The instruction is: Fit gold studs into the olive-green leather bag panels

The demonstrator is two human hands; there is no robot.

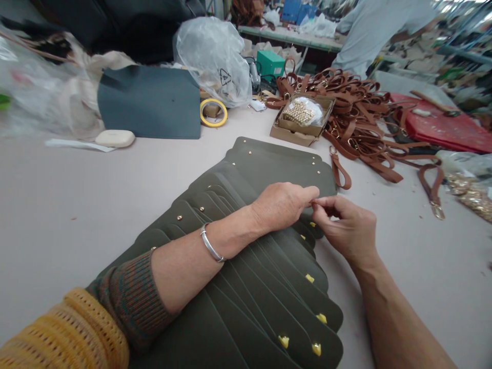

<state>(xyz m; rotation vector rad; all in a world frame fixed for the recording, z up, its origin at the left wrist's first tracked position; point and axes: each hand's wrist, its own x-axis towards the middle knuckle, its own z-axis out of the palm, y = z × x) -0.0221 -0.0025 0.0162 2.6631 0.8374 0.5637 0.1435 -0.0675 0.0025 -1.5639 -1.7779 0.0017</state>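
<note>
A fanned stack of dark olive leather-like panels lies across the table in front of me. Small gold studs dot the panels' left edges, and yellow pieces stick to several right edges. Over the stack reaches my left hand, its fingers closed near the upper right edge. My right hand meets it there, thumb and forefinger pinched together. The fingertips of both hands nearly touch, and whatever lies between them is too small or hidden to name.
Brown straps with gold clasps heap at the back right, beside an open cardboard box of gold hardware. Yellow tape, a dark blue-grey panel and plastic bags lie at the back. A person stands beyond.
</note>
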